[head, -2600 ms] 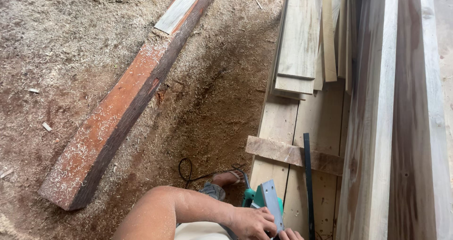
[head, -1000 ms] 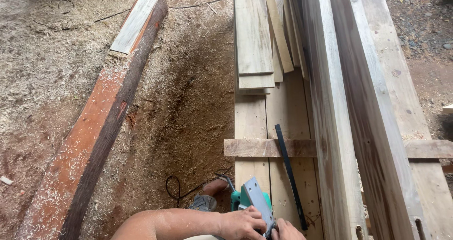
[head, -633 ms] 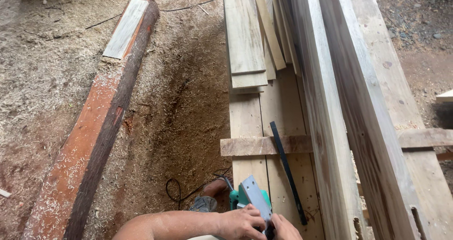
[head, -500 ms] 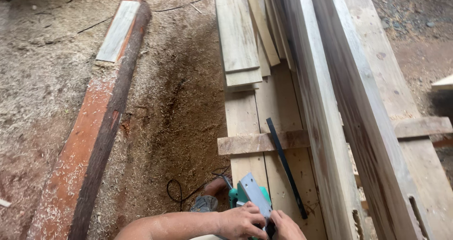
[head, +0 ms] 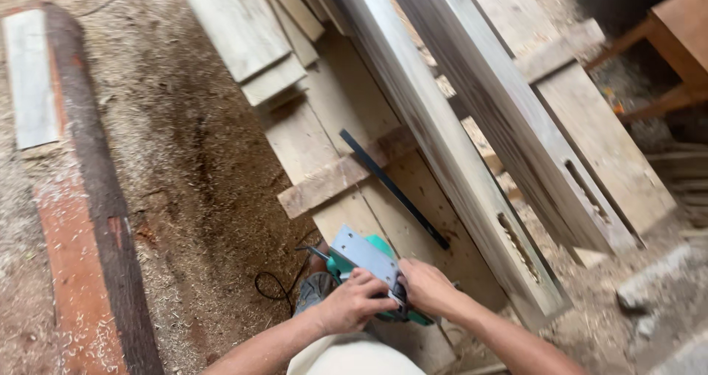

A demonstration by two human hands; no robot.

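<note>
Looking down from the head camera, the person has both hands wrapped on a green power tool with a grey metal base plate [head: 366, 261], turned so the plate faces up toward the camera, a position that would suit checking or adjusting its underside. The left hand [head: 352, 303] clenches the near side of the tool's body, fingers curled over the plate's edge to steady it; the right hand [head: 426, 286] closes on the tool from the other side, touching the left at the tool's near end, so each grip braces against the other. The tool sits just above the person's lap, over a flat wooden board [head: 413, 220] lying on the sawdust-covered ground [head: 184, 168]. Beyond the grip, a thin black bar [head: 394, 189] lies slanted across a short crosspiece [head: 335, 179] that ties the boards together. Right of the hands, two long timbers with mortise slots [head: 472, 161] lean side by side. Left of the grip, a black cord [head: 276, 290] loops on the sawdust, and farther left lies a reddish beam [head: 81, 220].
</note>
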